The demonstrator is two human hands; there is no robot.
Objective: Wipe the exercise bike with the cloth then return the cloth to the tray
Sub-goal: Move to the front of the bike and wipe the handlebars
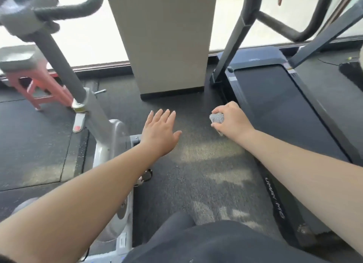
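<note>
- Two bare arms reach forward over the dark speckled rubber floor; the left hand is spread flat with straight fingers and holds nothing, while the right hand curls round a bunched grey cloth.
- At the left stands the silver-grey exercise bike, its grey post leaning up and away to black foam handlebars; the left forearm crosses its body.
- Behind the post a grey tray sits on a red plastic stool, well apart from the cloth.
- A beige square pillar rises straight ahead, and a black treadmill runs along the right, just beside the right hand.
- Open floor lies between bike and treadmill.
- Crumpled into a ball, the cloth shows no clear long axis.
</note>
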